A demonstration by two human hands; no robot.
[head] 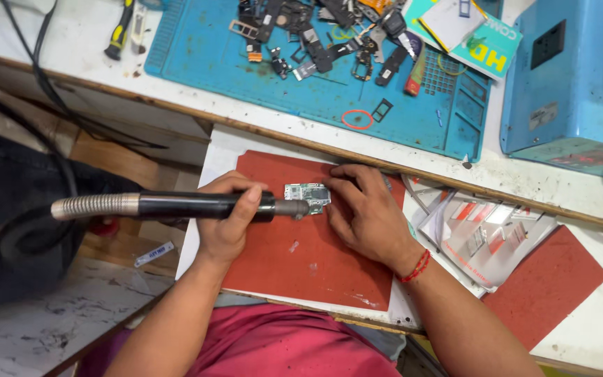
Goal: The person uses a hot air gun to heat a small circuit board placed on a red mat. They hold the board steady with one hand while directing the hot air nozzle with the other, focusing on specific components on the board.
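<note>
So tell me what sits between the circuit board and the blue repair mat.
In the head view, between the circuit board and the blue repair mat lie a strip of red pad, white sheet, then the workbench's wooden edge.

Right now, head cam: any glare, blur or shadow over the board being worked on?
Head view: even light, no glare on the circuit board; soft shadow under the right hand; left hand and hot-air handpiece sharp; frame edges slightly bowed.
</note>
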